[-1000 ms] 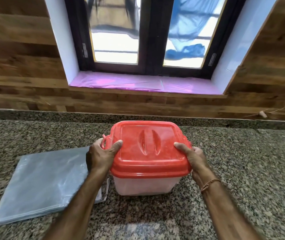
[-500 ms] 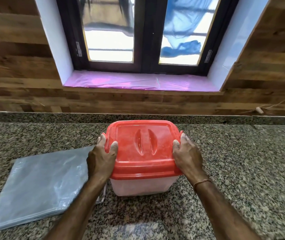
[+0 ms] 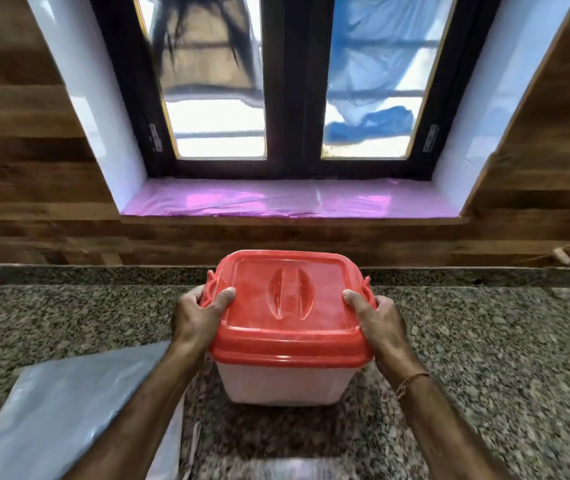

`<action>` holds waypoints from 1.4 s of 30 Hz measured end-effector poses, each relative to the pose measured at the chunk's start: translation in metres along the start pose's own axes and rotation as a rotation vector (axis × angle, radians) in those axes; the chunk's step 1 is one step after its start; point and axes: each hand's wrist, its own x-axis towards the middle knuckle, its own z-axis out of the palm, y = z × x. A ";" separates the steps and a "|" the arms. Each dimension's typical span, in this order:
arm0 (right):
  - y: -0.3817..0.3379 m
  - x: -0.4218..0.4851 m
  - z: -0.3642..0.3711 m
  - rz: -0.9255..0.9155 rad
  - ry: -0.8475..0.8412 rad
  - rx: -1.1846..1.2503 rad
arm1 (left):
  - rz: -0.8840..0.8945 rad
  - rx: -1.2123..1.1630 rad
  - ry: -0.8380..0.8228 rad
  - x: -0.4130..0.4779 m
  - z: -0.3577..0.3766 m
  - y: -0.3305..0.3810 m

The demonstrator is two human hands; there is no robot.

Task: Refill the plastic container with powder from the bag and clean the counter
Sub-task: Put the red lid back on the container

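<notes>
A translucent plastic container (image 3: pixel 285 382) with a red lid (image 3: pixel 288 306) is in the middle of the head view, over the granite counter (image 3: pixel 501 341). My left hand (image 3: pixel 197 315) grips the lid's left side, thumb on top, fingers curled round the side clip. My right hand (image 3: pixel 379 322) grips the right side the same way. The container's white contents show faintly through its wall. A flat grey plastic bag (image 3: pixel 69 414) lies on the counter at the lower left, partly under my left forearm.
A wood-panelled wall (image 3: pixel 34 168) rises behind the counter. Above it a dark-framed window (image 3: pixel 290 98) has a pink-covered sill (image 3: pixel 276 199). Bare granite stretches to the right of the container.
The container has moved away from me toward the wall, and appears raised off the counter. Both hands shifted from pressing the lid's front corners to gripping its sides. My view tilted up.
</notes>
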 end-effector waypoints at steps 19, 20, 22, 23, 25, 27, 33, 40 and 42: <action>-0.019 0.146 0.042 -0.045 0.092 -0.054 | 0.014 0.108 -0.002 0.125 0.069 0.006; -0.020 0.145 0.042 -0.036 0.089 -0.051 | 0.010 0.109 -0.012 0.124 0.068 0.006; -0.020 0.141 0.041 -0.007 0.062 -0.012 | -0.013 0.117 -0.042 0.122 0.060 0.003; -0.019 0.136 0.041 0.001 0.045 0.030 | -0.026 0.134 -0.044 0.119 0.056 0.002; -0.010 0.122 0.042 -0.005 0.057 0.137 | -0.055 0.153 -0.056 0.108 0.046 -0.007; 0.002 0.101 0.049 0.020 0.124 0.265 | -0.061 0.148 -0.066 0.092 0.034 -0.019; 0.049 -0.024 0.130 0.106 0.225 0.465 | -0.127 0.303 -0.095 0.048 -0.046 -0.093; 0.109 -0.138 0.268 -0.014 -0.469 -0.291 | -0.370 0.796 -0.037 0.022 -0.217 -0.234; 0.113 -0.156 0.296 -0.030 -0.468 -0.449 | -0.442 0.802 -0.030 0.020 -0.258 -0.266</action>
